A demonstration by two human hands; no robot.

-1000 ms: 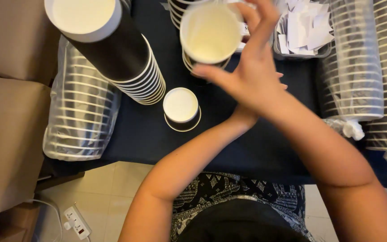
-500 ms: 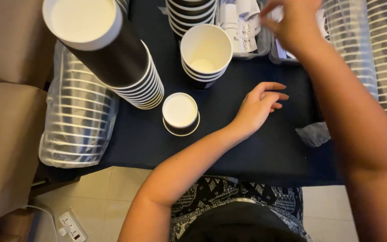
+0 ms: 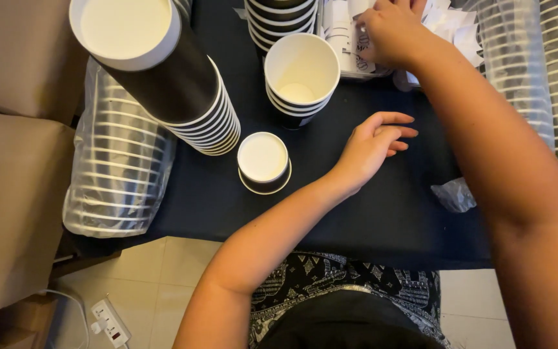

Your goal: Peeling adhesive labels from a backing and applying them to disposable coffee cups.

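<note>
My right hand (image 3: 392, 32) is at the far edge of the tabletop (image 3: 369, 213), fingers curled down into a clear tray of small white paper slips (image 3: 450, 29); whether it has pinched one I cannot tell, since the fingertips are hidden among the slips. My left hand (image 3: 372, 145) rests near the middle of the dark tabletop, palm down, fingers loosely spread and holding nothing. Just left of the tray stands a short stack of upright paper cups (image 3: 300, 77), white inside and black outside, mouth open toward me. Behind it, at the far edge, is another stack of black cups (image 3: 279, 16). Toward the near left, a single cup stands upside down (image 3: 263, 161), apart from my left hand. Left of that leans a tall stack of inverted black cups (image 3: 175, 77). Sleeves of clear lids in plastic wrap lie along the left edge (image 3: 121, 168) and the right edge (image 3: 537, 84). A crumpled bit of clear plastic (image 3: 453, 194) sits by my right forearm.
</note>
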